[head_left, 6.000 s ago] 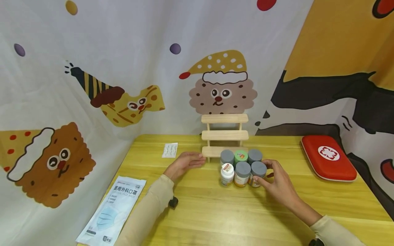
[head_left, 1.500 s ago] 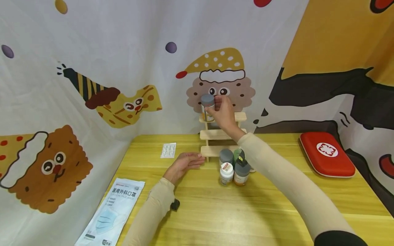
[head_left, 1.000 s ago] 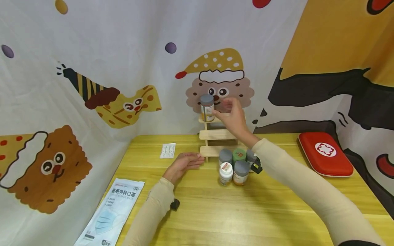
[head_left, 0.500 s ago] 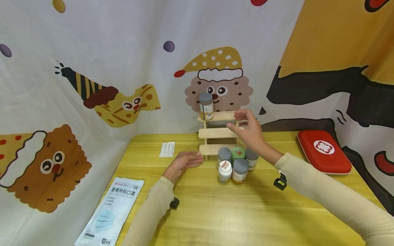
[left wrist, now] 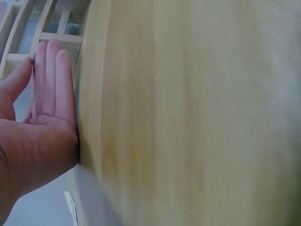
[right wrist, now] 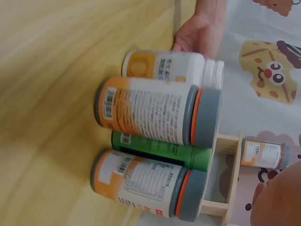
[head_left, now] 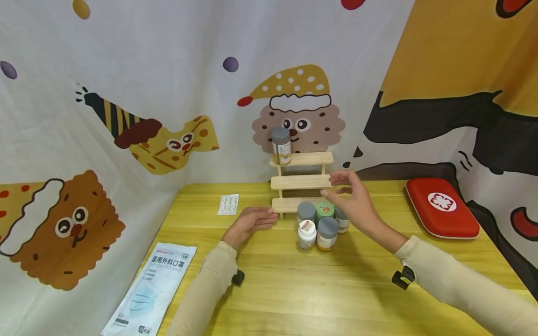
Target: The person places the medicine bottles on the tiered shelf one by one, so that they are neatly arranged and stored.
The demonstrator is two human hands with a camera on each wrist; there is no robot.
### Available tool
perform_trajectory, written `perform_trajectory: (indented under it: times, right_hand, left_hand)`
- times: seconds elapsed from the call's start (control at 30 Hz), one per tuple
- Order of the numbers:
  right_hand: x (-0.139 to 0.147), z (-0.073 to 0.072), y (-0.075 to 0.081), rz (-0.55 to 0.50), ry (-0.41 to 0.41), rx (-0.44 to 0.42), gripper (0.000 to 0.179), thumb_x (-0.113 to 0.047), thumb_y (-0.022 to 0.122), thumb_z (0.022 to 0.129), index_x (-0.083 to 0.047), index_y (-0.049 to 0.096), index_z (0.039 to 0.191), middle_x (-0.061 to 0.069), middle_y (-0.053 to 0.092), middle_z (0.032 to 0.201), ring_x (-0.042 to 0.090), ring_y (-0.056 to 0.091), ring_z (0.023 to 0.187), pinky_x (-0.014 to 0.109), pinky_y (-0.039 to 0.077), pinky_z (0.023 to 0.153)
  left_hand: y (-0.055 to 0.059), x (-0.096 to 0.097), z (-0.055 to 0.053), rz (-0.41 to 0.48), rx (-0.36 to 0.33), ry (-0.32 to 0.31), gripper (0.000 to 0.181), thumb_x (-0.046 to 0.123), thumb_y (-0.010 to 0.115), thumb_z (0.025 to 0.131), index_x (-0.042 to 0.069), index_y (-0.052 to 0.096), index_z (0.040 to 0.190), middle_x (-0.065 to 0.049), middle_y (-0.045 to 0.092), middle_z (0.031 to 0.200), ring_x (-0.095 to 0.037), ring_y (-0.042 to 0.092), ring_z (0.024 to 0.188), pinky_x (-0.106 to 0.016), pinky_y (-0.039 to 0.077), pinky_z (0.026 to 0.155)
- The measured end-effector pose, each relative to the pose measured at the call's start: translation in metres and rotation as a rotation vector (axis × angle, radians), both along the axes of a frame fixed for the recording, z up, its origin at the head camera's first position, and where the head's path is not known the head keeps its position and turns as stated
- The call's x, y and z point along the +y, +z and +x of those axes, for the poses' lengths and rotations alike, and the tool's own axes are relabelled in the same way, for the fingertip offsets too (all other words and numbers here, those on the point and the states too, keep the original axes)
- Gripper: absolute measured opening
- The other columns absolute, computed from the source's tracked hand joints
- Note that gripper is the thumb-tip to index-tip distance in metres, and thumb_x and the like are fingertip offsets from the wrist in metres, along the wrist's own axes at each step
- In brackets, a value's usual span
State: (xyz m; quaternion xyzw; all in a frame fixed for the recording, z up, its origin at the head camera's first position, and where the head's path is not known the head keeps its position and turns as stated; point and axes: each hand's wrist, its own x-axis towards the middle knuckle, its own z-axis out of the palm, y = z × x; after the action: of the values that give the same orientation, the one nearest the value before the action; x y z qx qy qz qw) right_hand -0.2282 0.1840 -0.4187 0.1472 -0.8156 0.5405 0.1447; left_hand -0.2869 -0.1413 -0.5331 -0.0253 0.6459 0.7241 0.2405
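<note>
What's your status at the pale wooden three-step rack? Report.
Right hand empty, near middle step; left hand at lowest step. Grey-capped orange-and-white bottle upright on top step. Five grey-, white- and green-capped bottles likely obstruct lowest step's right end.

The rack [head_left: 300, 182] is matt wood, the tabletop [head_left: 290, 289] glossy.

Head view evenly lit; pale glare on the surface [head_left: 290, 298], soft shadow below the right sleeve [head_left: 462, 280]. Left wrist view hazy, rack [left wrist: 60, 37] looks bowed at upper left. Right wrist view darkens leftward; print on the bottles [right wrist: 146, 110] blurs.
</note>
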Motion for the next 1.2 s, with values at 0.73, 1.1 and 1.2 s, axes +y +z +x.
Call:
perform_trajectory:
  times: [0.73,1.1,1.2]
  right_hand:
    - [0.012,0.051,-0.042,0.116,-0.025,-0.085,0.05,-0.019,0.084,0.094,-0.008,0.059,0.136,0.01,0.068,0.125,0.021,0.061,0.11,0.028,0.06,0.085]
    - [0.009,0.059,-0.056,0.227,-0.034,-0.105,0.059,-0.017,0.089,0.088,-0.005,0.056,0.136,0.011,0.065,0.122,0.026,0.063,0.105,0.028,0.06,0.075]
    - [0.008,0.059,-0.058,0.227,-0.037,-0.105,0.06,-0.015,0.09,0.087,-0.004,0.056,0.136,0.012,0.064,0.122,0.027,0.063,0.106,0.028,0.061,0.075]
  left_hand:
    - [-0.002,0.0,0.003,0.012,0.025,0.02,0.038,0.015,0.065,0.106,-0.008,0.062,0.137,-0.018,0.078,0.122,-0.024,0.079,0.108,-0.039,0.066,0.099]
    - [-0.003,0.0,0.002,0.006,0.014,0.021,0.041,0.014,0.064,0.107,-0.009,0.06,0.14,-0.018,0.077,0.125,-0.024,0.078,0.11,-0.038,0.066,0.1]
    - [-0.003,0.001,0.001,0.008,0.013,0.022,0.04,0.014,0.064,0.107,-0.008,0.06,0.14,-0.018,0.077,0.126,-0.023,0.079,0.109,-0.037,0.066,0.099]
